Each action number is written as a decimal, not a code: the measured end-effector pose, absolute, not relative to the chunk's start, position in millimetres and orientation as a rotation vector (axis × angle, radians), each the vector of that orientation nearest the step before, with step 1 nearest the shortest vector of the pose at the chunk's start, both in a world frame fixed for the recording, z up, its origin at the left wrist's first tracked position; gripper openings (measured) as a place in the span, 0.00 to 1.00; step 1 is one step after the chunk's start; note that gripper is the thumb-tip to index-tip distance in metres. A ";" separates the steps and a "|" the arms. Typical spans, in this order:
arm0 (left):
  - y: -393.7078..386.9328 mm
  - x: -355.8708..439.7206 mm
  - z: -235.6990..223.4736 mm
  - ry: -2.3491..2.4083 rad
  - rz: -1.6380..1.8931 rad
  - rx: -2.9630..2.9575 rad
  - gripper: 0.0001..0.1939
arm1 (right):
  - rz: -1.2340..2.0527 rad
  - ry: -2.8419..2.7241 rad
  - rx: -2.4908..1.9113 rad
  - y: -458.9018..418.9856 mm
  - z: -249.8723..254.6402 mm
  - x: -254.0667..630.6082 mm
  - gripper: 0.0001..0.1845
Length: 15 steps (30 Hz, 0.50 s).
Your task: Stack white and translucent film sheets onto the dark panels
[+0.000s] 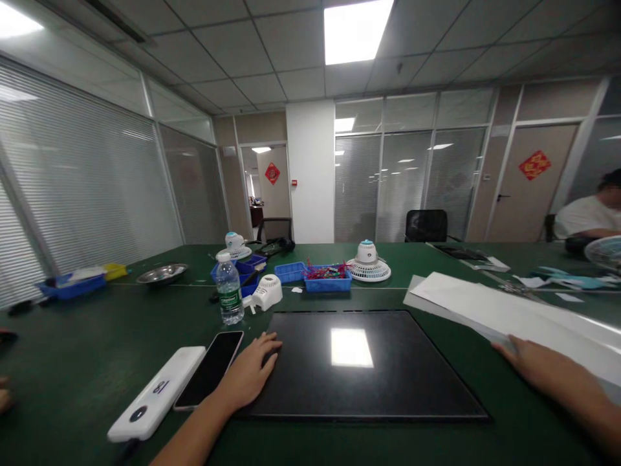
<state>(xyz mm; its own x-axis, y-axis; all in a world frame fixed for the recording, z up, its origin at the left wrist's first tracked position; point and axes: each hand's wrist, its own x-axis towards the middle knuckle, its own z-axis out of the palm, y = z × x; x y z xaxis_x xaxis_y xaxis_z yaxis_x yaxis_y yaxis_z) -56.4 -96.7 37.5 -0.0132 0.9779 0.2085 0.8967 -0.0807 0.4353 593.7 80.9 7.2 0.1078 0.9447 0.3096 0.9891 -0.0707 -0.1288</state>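
A flat black display panel [383, 382] lies on the green table, reflecting a ceiling light. On its left edge rests my left hand [250, 372], fingers stretched out flat and holding nothing. To the right, my right hand [524, 359] grips the near edge of a stack of white sheets [509, 310], with a translucent layer showing along the border. Part of its fingers is hidden by the sheets. Left of my left hand lie a dark-screened phone [213, 369] and a white power bank [158, 391] marked 18, with a cable at its near end.
Beyond the panel stand a water bottle [229, 288], a white plastic housing [268, 292], a blue tray [327, 279] of coloured wires and a white fan part [369, 264]. A metal dish [162, 273] sits left. Another person [592, 210] is at the far right; someone's fingers show at the left edge.
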 end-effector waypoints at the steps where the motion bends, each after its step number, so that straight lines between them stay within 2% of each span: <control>1: -96.7 -57.0 37.1 1.998 0.704 2.076 0.22 | -0.170 -1.960 -2.078 76.3 11.9 589.6 0.25; 4: -97.4 -58.4 35.8 1.992 0.723 2.067 0.22 | -0.176 -2.049 -2.050 59.8 28.3 572.3 0.20; 9: -99.2 -59.2 33.8 1.998 0.747 2.032 0.23 | -0.302 -2.155 -1.902 29.1 45.3 515.9 0.25; 12: -100.3 -58.5 34.4 1.983 0.764 2.018 0.24 | -0.264 -2.402 -1.585 1.0 47.7 463.3 0.21; 15: -101.9 -57.4 36.2 1.971 0.780 2.002 0.26 | -0.269 -2.643 -1.045 -34.3 50.2 409.9 0.20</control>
